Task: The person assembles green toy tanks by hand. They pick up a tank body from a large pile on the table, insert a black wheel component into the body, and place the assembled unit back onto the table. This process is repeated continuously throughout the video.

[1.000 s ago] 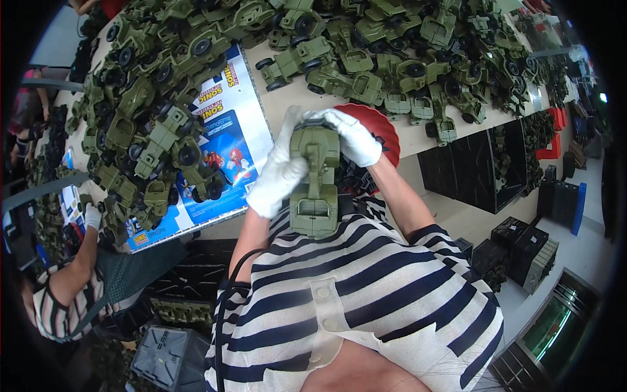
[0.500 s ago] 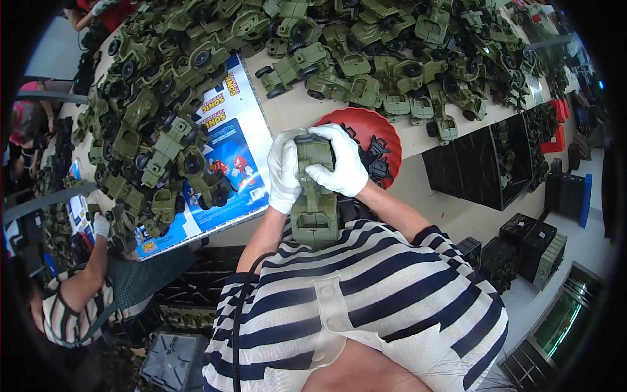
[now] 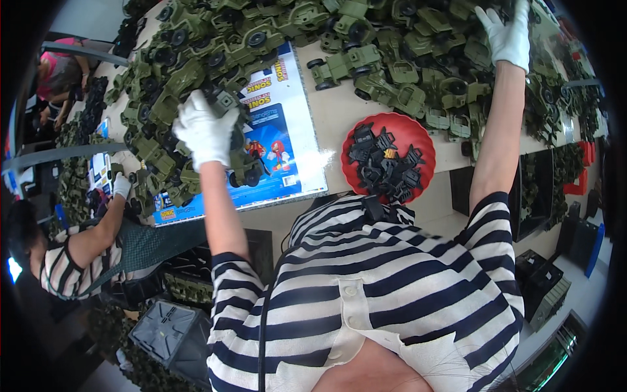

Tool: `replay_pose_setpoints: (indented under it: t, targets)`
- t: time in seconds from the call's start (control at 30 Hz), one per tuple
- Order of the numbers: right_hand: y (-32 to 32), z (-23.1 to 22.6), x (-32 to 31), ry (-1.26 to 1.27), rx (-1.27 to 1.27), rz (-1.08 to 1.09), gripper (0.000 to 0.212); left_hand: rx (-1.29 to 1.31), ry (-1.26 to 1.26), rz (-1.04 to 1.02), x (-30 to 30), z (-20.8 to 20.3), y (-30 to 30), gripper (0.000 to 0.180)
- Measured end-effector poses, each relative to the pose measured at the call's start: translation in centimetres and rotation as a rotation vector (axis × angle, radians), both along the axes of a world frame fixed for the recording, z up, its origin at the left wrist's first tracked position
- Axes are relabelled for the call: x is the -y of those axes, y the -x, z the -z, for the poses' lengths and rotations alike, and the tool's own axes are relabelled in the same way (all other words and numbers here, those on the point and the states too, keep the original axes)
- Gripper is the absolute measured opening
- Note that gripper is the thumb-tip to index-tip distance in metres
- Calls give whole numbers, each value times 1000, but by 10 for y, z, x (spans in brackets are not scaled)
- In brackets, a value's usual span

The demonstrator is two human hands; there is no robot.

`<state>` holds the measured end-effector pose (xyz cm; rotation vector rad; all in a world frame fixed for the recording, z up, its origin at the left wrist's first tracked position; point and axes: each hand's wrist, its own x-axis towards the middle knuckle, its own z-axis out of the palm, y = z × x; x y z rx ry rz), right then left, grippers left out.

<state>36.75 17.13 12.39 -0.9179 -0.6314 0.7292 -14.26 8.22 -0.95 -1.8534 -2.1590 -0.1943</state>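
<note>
My left hand [image 3: 206, 127], in a white glove, is over the left pile of olive-green toy military vehicles [image 3: 163, 91]. Its thumb stands apart from the bent fingers; a green vehicle [image 3: 225, 101] lies right beside them. Stretched far to the right, my right hand [image 3: 508, 42], also gloved, has its fingers spread above the right pile of toy vehicles [image 3: 450, 91]. Nothing shows in its grasp. Between my arms, a red scalloped bowl [image 3: 423, 144] holds several small black plastic parts [image 3: 385, 163] and one yellowish bit.
Under the left pile lies a blue-and-white printed sheet [image 3: 300, 140] on the table [image 3: 326, 104]. At left, a co-worker in a striped shirt [image 3: 91, 248] reaches a gloved hand [image 3: 121, 186] to the vehicles. A grey crate [image 3: 171, 333] stands below; red bins [image 3: 578, 179] are at right.
Both hands held a green toy vehicle in front of my chest. They have parted, left hand to the left pile, right hand to the far right. The red bowl is now uncovered.
</note>
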Motion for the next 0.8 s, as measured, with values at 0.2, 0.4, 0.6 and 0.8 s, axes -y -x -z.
replay_pose_setpoints:
  t: [0.2, 0.4, 0.6, 0.8]
  targets:
    - [15, 134, 58, -64, 1394, -567, 27, -108, 479, -41, -17, -20, 16, 82]
    - [83, 220, 151, 1069, 1459, -644, 39, 397, -29, 355, 8, -36, -35, 71]
    - [93, 265, 163, 1058, 1221, -712, 45, 2126, 351, 59, 38, 14, -90, 44]
    - [86, 213, 170, 974, 971, -425, 32, 2733, 894, 312, 79, 25, -145, 64]
